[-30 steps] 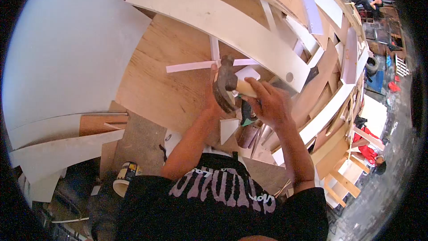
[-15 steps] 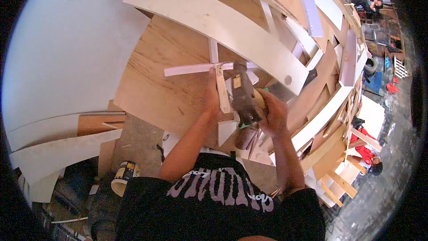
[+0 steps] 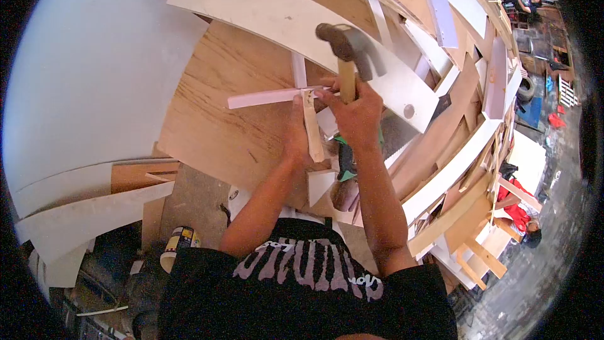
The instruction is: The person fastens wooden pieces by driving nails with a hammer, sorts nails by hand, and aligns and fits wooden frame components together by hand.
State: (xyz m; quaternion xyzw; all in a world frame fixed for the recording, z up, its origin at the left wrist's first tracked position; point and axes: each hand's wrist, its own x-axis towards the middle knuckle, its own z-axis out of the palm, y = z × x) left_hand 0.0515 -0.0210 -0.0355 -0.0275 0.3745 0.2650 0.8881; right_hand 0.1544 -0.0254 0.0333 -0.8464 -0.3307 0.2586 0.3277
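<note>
My left hand [image 3: 296, 135] is closed on a short pale wood block [image 3: 313, 129], thumb and fingers along its left side. Small dark marks show at the block's upper end, where it meets a whitish wood strip [image 3: 261, 98]. A claw hammer [image 3: 346, 79] is in my right hand [image 3: 360, 113], gripped by its wooden handle close under the head, which points up. My right fingertips reach to the joint of block and strip; whether they pinch something small there I cannot make out. Another narrow pale strip [image 3: 299, 68] runs away from the joint.
A long curved white board [image 3: 283, 19] lies across the plywood sheet [image 3: 214, 82] beyond my hands. Stacked offcuts [image 3: 453, 132] fill the right side. A dark thing with green edges [image 3: 346, 160] lies below my right wrist. A tub [image 3: 179, 245] stands lower left. A person in red [image 3: 517, 204] is at right.
The hammer has gone from blurred beside the block to head-up beyond it. My right hand has moved up and left to the joint. My left hand keeps its hold on the block.
</note>
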